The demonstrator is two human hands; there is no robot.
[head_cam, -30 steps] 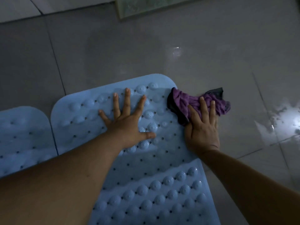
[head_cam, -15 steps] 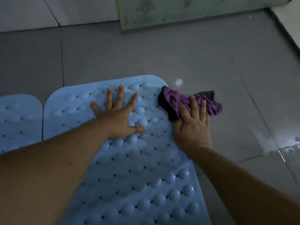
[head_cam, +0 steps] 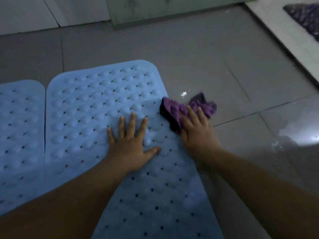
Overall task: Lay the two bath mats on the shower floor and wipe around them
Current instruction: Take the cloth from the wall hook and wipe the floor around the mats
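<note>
Dim rm: wet grey tile floor, pale wall tiles behind.

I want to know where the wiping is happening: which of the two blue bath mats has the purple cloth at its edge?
The right-hand mat, pressed by the left hand; the purple cloth overlaps its right edge. The left-hand mat lies apart.

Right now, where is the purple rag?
The crumpled purple cloth rag lies under the right hand, on the grey floor tiles beside the bumpy blue mat.

Head camera looks steeply down, close over the floor.
</note>
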